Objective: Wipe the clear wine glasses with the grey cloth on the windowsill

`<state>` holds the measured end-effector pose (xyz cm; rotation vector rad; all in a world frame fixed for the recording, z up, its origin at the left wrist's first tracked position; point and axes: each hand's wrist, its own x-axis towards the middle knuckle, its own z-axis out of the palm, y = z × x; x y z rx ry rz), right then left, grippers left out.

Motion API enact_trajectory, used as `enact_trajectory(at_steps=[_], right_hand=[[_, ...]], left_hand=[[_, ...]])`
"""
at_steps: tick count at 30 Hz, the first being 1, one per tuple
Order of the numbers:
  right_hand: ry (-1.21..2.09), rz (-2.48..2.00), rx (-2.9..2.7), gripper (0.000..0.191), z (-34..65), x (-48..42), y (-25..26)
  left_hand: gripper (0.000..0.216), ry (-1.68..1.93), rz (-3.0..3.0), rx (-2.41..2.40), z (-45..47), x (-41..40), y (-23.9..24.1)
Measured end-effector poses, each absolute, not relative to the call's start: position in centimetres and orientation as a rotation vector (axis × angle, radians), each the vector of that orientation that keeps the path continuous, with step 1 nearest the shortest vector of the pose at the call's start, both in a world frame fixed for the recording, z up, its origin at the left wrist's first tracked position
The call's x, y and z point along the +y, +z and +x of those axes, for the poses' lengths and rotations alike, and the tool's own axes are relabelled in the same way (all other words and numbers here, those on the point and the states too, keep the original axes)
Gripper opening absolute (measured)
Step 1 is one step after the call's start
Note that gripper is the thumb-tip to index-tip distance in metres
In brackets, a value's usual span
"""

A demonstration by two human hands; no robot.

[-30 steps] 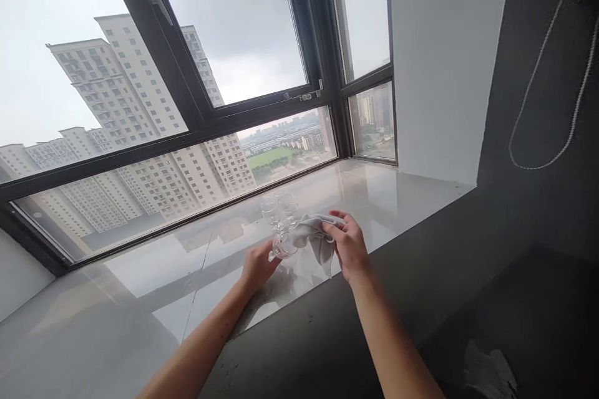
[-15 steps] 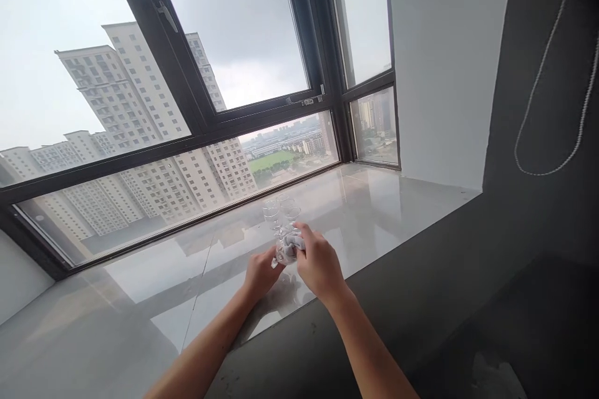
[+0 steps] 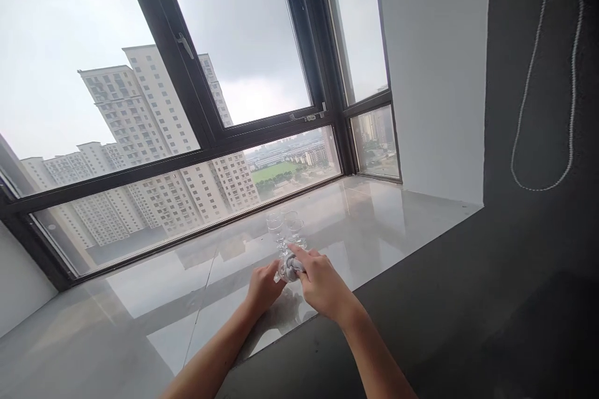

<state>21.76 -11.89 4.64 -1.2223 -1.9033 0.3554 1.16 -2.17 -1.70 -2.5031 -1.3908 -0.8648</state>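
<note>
My left hand (image 3: pixel 266 287) is closed around a small clear glass (image 3: pixel 279 275), low over the sill. My right hand (image 3: pixel 322 282) grips a bunched grey cloth (image 3: pixel 292 267) and presses it against that glass; the fingers partly hide both. Just beyond my hands, clear stemmed glasses (image 3: pixel 275 222) stand upright on the glossy windowsill (image 3: pixel 374 224). Their bases are partly covered by my right hand, and their exact number is hard to make out.
The sill's front edge (image 3: pixel 412 253) runs diagonally below my hands, above a dark wall. Behind the glasses is the dark window frame (image 3: pixel 215 218). A beaded blind chain (image 3: pixel 571 106) hangs at the right, beside a white wall (image 3: pixel 440 75).
The view has tilted, so the window and sill sit slightly lower in the picture. My right hand and the cloth have turned a little at the held glass; both grips stay closed.
</note>
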Motion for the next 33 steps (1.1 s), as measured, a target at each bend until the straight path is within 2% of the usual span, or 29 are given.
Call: enact_trajectory(at_steps=[7,11,17,28,33], right_hand=[[0.231,-1.356,-1.887,0.072,20.2,-11.7,3.7],[0.290,-1.254,-1.816,0.063,19.8,-11.3,3.4],[0.573,-1.055,-1.621,0.054,20.2,-11.0,3.4],[0.752,-0.763,-1.320,0.036,19.9,-10.2,3.1],[0.804,-0.768,-1.121,0.034,19.9,-10.3,3.4]], left_hand=[[0.010,-0.783,-2.471,-1.296,1.1,-1.8,-2.3],[0.010,-0.833,-2.492,-1.289,1.2,-1.9,-1.9],[0.010,-0.923,-2.510,-1.295,1.2,-1.9,-1.7],[0.015,-1.107,-2.553,-1.359,1.5,-1.9,-1.5],[0.015,-1.202,-2.619,-1.359,1.4,-1.6,-2.0]])
